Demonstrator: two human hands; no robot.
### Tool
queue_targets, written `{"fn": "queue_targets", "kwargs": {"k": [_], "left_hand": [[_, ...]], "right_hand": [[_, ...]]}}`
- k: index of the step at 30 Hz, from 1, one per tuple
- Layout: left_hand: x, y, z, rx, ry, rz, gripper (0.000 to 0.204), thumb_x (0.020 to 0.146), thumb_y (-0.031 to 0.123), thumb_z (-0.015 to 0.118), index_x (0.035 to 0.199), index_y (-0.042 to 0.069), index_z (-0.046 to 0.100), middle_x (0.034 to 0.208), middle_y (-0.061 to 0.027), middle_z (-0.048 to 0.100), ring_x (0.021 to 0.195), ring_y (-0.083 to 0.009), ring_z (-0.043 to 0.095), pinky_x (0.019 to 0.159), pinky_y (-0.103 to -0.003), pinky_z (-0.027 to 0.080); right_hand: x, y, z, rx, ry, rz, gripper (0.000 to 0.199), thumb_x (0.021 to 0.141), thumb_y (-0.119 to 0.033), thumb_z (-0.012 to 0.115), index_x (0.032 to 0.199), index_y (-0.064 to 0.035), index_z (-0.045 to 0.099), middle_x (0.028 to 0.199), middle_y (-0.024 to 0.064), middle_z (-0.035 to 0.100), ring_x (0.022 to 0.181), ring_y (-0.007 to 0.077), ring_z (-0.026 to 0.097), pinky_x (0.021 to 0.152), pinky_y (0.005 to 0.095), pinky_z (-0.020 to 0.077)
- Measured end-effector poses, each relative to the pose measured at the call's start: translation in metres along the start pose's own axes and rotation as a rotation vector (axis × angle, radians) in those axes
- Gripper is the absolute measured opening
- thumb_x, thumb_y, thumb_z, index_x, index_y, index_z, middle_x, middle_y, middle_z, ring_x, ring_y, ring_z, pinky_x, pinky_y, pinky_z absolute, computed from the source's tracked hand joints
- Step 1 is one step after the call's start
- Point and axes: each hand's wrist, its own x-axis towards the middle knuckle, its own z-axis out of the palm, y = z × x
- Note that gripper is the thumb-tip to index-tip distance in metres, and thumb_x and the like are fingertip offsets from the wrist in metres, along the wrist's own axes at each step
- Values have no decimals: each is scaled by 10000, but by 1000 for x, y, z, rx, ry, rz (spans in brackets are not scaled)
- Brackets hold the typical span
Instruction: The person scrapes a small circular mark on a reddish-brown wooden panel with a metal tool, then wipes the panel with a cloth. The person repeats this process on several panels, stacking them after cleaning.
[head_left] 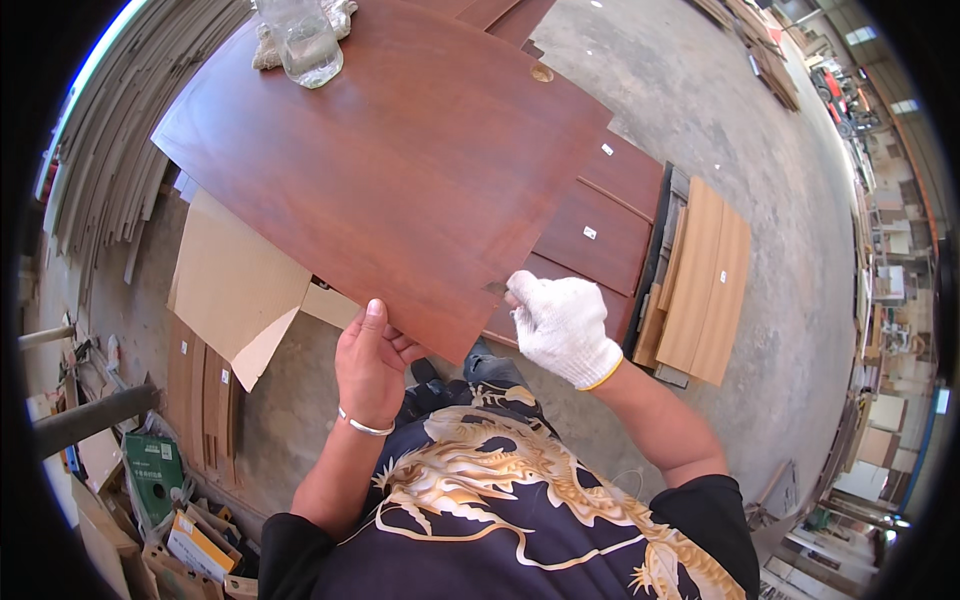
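Observation:
A large reddish-brown wood panel [390,170] spreads out in front of me. My left hand [372,365], bare and with a bangle at the wrist, grips its near edge, thumb up and fingers tucked along the edge. Wearing a white knit glove, my right hand [565,325] is closed at the panel's right edge, next to a small dark notch [495,288]. Whatever sits inside that pinch is too small to make out. A round recess [541,73] shows near the far right corner. On the far left part stand a clear jar of liquid [310,55] and a crumpled cloth [267,50].
Cardboard [235,270] sticks out beneath the panel's left side. Stacks of dark red boards [600,230] and light brown boards [705,280] lie to the right. Long strips [130,130] line the left. A green box [153,475] and cartons sit at lower left, near a dark bar [95,420].

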Motion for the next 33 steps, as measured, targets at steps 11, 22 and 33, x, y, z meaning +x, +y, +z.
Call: {"fn": "queue_targets", "kwargs": {"k": [11, 22, 33], "left_hand": [[3, -1, -3, 17, -49, 1, 399, 1149, 349, 511, 1238, -22, 628, 1080, -168, 776, 940, -278, 787, 814, -420, 665], [2, 4, 1, 17, -69, -21, 398, 1151, 343, 502, 1307, -5, 616, 1133, -163, 773, 973, -261, 780, 845, -410, 658], [6, 3, -5, -5, -112, -35, 428, 1136, 342, 543, 1375, -12, 558, 1209, -187, 741, 1029, -298, 771, 864, -448, 660]], "right_hand": [[11, 21, 0, -27, 121, 84, 54, 917, -93, 691, 958, -116, 665, 655, 119, 659, 621, 340, 705, 561, 448, 527], [-21, -31, 14, 54, 27, 29, 168, 816, -30, 688, 958, -100, 632, 754, 105, 711, 636, 340, 699, 565, 445, 516], [-41, -67, 22, 135, -8, -32, 138, 805, -62, 708, 917, -105, 641, 653, 100, 672, 590, 333, 690, 564, 452, 537]]}}
